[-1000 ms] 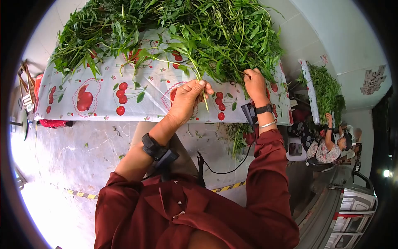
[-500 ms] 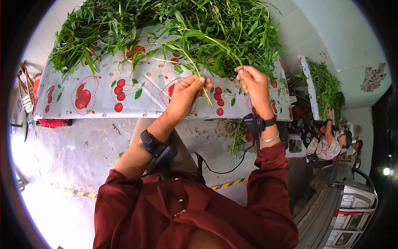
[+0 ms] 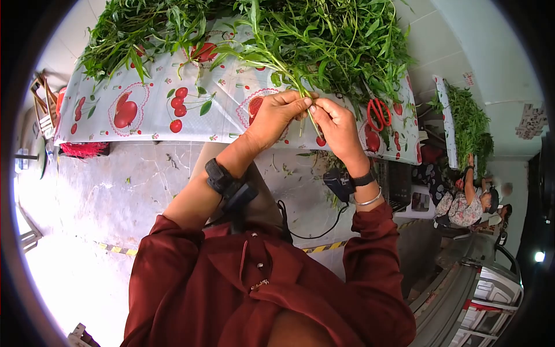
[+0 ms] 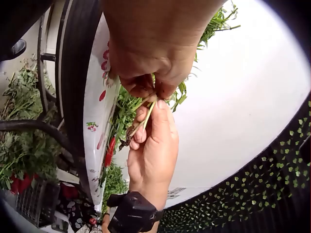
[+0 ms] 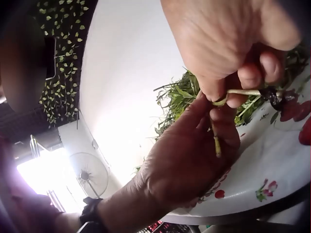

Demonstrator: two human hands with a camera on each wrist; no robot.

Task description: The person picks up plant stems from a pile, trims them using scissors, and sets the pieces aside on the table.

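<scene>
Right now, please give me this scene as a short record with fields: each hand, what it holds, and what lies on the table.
left hand: grips the green stems near their lower ends
right hand: pinches the ends of the green stems, touching the left hand
tablecloth: cherry print, under both hands
pile of greens: leafy, along the far side of the table
scissors: red handles, lying on the cloth beside the right hand

The tabletop [image 3: 225, 118] is white, printed with red cherries and apples. The greens [image 3: 341, 40] are green, the scissors [image 3: 378, 113] red-handled, the shirt [image 3: 231, 289] maroon, the floor tape [image 3: 118, 249] yellow-and-black striped.
</scene>
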